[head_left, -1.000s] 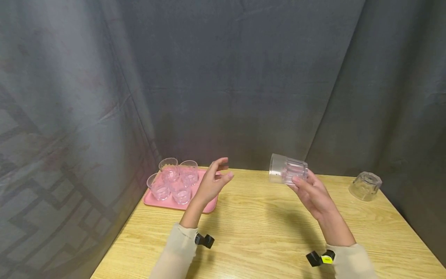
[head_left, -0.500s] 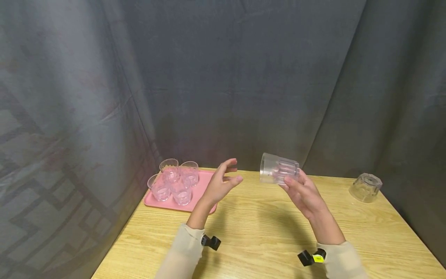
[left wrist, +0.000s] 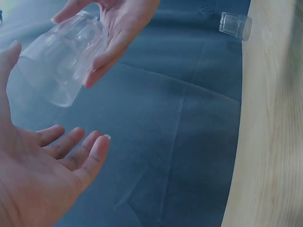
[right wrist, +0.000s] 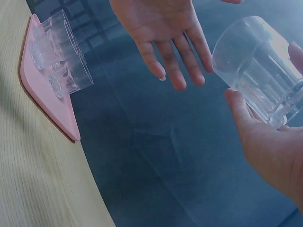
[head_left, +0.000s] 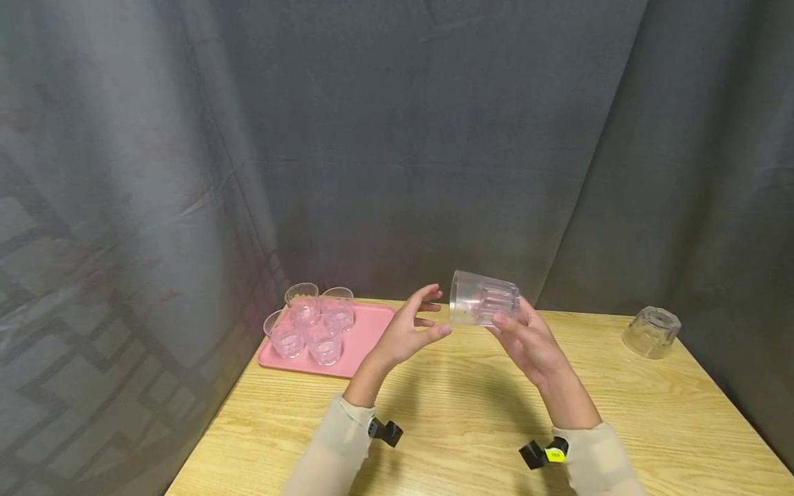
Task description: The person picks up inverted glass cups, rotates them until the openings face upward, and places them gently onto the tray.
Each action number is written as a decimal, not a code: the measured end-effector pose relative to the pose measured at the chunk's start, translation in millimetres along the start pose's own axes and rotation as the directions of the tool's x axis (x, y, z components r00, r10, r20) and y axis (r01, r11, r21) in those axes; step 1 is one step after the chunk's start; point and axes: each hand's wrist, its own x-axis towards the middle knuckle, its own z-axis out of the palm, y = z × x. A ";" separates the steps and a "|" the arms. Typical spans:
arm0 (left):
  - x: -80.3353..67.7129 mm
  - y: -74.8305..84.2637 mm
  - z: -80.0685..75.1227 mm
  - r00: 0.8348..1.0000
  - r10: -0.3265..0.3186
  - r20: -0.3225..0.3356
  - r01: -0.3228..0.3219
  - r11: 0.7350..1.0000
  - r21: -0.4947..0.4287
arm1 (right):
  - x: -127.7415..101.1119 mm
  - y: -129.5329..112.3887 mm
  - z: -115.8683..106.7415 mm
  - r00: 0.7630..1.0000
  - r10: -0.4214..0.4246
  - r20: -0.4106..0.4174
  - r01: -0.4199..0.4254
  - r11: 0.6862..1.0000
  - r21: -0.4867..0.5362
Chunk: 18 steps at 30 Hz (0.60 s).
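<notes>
A dark grey curtain (head_left: pixel 434 138) hangs behind and to both sides of a light wooden counter (head_left: pixel 471 420), closing off the scene. At the far left corner of the counter lies a pink tray (head_left: pixel 366 337), and on it stand four clear tumblers (head_left: pixel 313 320), upright and clustered close together at the tray's left end. At the far right corner, well apart from everything else, a single upturned glass (head_left: pixel 651 332) rests mouth-down on the wood. Above the middle of the counter the right hand (head_left: pixel 533 341) holds a ribbed clear tumbler (head_left: pixel 484 299) on its side in the air, fingers and thumb curled about the base end while the open mouth points left. The left hand (head_left: pixel 409 331) is raised just beside that mouth, palm turned toward it, fingers spread and relaxed, holding nothing; in the left wrist view its fingertips (left wrist: pixel 97 144) lie near the tumbler's rim without a clear touch. Cream sleeves (head_left: pixel 338 448) cover both forearms, and a small black camera mount (head_left: pixel 387 432) sits at each wrist, the right one bearing a yellow label (head_left: pixel 554 455).
</notes>
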 end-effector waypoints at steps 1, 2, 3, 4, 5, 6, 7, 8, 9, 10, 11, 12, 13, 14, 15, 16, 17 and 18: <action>0.5 0.4 0.7 1.000 0.002 0.005 -0.002 1.000 -0.006 | 0.1 0.1 0.6 1.000 0.000 0.003 0.000 1.000 0.001; 0.9 0.8 1.4 1.000 0.001 0.011 -0.001 1.000 -0.010 | 0.1 0.3 1.1 1.000 0.002 0.003 -0.002 1.000 0.003; 1.3 1.1 2.1 1.000 -0.001 0.017 0.001 1.000 -0.013 | 0.3 0.5 1.6 1.000 0.003 0.008 -0.003 1.000 0.000; 1.6 1.6 2.9 1.000 -0.004 0.023 0.005 1.000 -0.017 | 0.5 0.6 2.2 1.000 0.006 0.008 -0.006 1.000 0.000; 2.0 2.2 3.8 1.000 -0.008 0.027 0.009 1.000 -0.019 | 0.7 0.8 3.0 1.000 0.009 0.009 -0.009 1.000 -0.002; 2.5 2.5 4.6 0.999 -0.014 0.032 0.014 1.000 -0.019 | 1.1 1.1 3.5 1.000 0.011 0.013 -0.010 1.000 -0.004; 2.9 3.2 5.6 0.999 -0.019 0.035 0.020 1.000 -0.019 | 1.3 1.5 4.1 1.000 0.012 0.015 -0.012 1.000 -0.011; 3.4 3.6 6.5 0.999 -0.027 0.036 0.028 0.999 -0.018 | 1.5 1.8 4.7 1.000 0.011 0.020 -0.011 1.000 -0.012; 3.8 4.0 7.5 0.999 -0.035 0.036 0.036 0.999 -0.018 | 1.7 2.3 5.3 1.000 0.009 0.025 -0.009 1.000 -0.010; 4.1 4.4 8.5 0.998 -0.044 0.037 0.044 0.999 -0.021 | 1.9 3.0 6.1 1.000 0.009 0.026 -0.009 1.000 -0.007; 4.5 4.8 9.5 0.998 -0.051 0.036 0.052 0.998 -0.025 | 2.1 3.8 6.6 0.999 0.006 0.033 -0.005 1.000 -0.006; 5.0 5.3 10.3 0.998 -0.055 0.037 0.056 0.998 -0.030 | 2.3 4.7 7.2 0.999 0.002 0.041 -0.002 1.000 -0.007; 5.3 5.8 11.3 0.998 -0.057 0.036 0.058 0.998 -0.039 | 2.5 5.7 7.8 0.999 -0.001 0.048 0.002 1.000 -0.010; 5.7 6.1 12.0 0.998 -0.057 0.035 0.058 0.997 -0.048 | 2.8 6.7 8.5 0.998 -0.006 0.058 0.006 1.000 -0.009; 6.0 6.2 12.7 0.998 -0.055 0.033 0.057 0.997 -0.058 | 3.1 7.9 9.1 0.998 -0.008 0.066 0.009 1.000 -0.013; 6.2 6.2 13.2 0.998 -0.054 0.031 0.056 0.996 -0.069 | 3.4 9.0 9.7 0.997 -0.010 0.077 0.011 1.000 -0.017; 6.3 6.2 13.6 0.998 -0.052 0.029 0.055 0.995 -0.081 | 3.6 9.9 10.3 0.996 -0.012 0.087 0.014 1.000 -0.022; 6.3 6.3 13.7 0.998 -0.051 0.026 0.053 0.994 -0.091 | 3.6 10.7 10.8 0.995 -0.013 0.095 0.016 1.000 -0.026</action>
